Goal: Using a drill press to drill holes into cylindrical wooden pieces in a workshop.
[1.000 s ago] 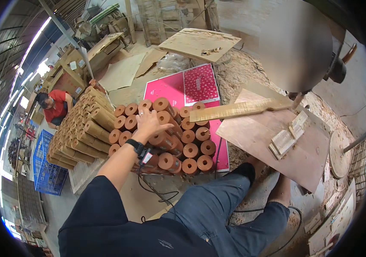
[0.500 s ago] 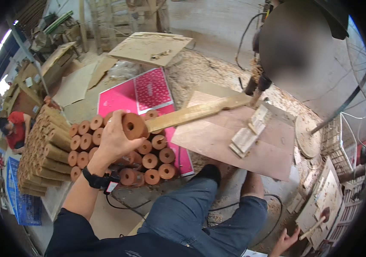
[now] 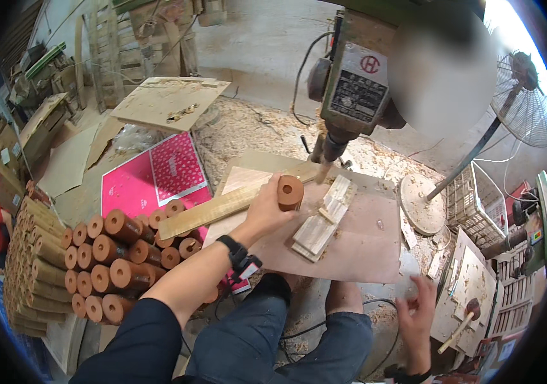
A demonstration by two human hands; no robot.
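Observation:
My left hand (image 3: 265, 211) is closed round a reddish-brown wooden cylinder (image 3: 290, 194) with a hole in its end. It holds the cylinder above the brown board (image 3: 366, 256), just left of a pale wooden jig (image 3: 324, 217) with a small crosspiece. Behind the hand runs a long flat wooden bar (image 3: 206, 214), slanting across the board's left edge. The drill press's chuck (image 3: 334, 146) hangs over the board's far side. At the lower right my right hand (image 3: 417, 312) is empty, its fingers apart, close to a mallet (image 3: 472, 311) on a side board.
Rows of similar cylinders (image 3: 120, 272) are piled at left, beside a taller stack of brown pieces (image 3: 33, 269). A pink printed sheet (image 3: 132, 179) lies behind them. A standing fan (image 3: 520, 96) and a plastic crate (image 3: 478, 198) are at right. Shavings (image 3: 254, 131) cover the far surface.
My left hand has carried the cylinder rightward from the pile to beside the jig. My right hand has come up further into view. The whole view has shifted, showing more of the drill press.

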